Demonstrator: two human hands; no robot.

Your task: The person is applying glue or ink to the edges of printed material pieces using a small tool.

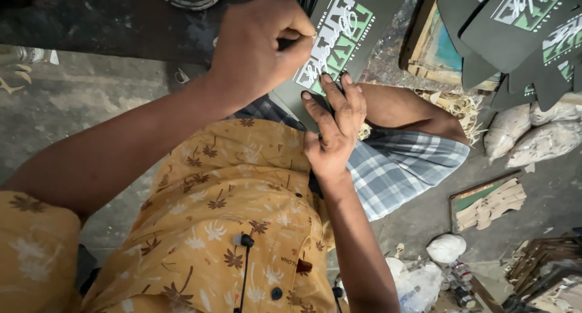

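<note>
Two hands: we see both at work on one dark sheet (348, 31) printed in green and white, which lies tilted across the lap.
Left hand (257, 46): curled into a fist; thumb and forefinger pinch a small dark tool (285, 43), most of it hidden inside the grip, so we cannot tell its kind.
Tool tip: it meets the sheet at the edge of the white print, just above the right fingers.
Right hand (333, 128): fingers (345, 97) straight and pressed together, lying flat on the sheet's lower part to pin it down.
Sheet: under the right fingers and to the right of the left fingers; its upper end runs out of view.
Knee (406, 107): bare, just right of the right fingers, with checked cloth (400, 167) below it.
Stack (521, 34): more dark printed pieces, well to the right of both hands, overlapping on a wooden frame (433, 61).
Sacks (533, 137): pale and lumpy, below the stack, well apart from the fingers.
Doing it well: we judge that the right fingers should hold close to the tool tip so the sheet cannot buckle.
Grip: we would hold the pinch firm but short, and let the wrist guide the tip along the print.
Risk: we think the tip works very near the right fingertips, so short, slow strokes are safest.
</note>
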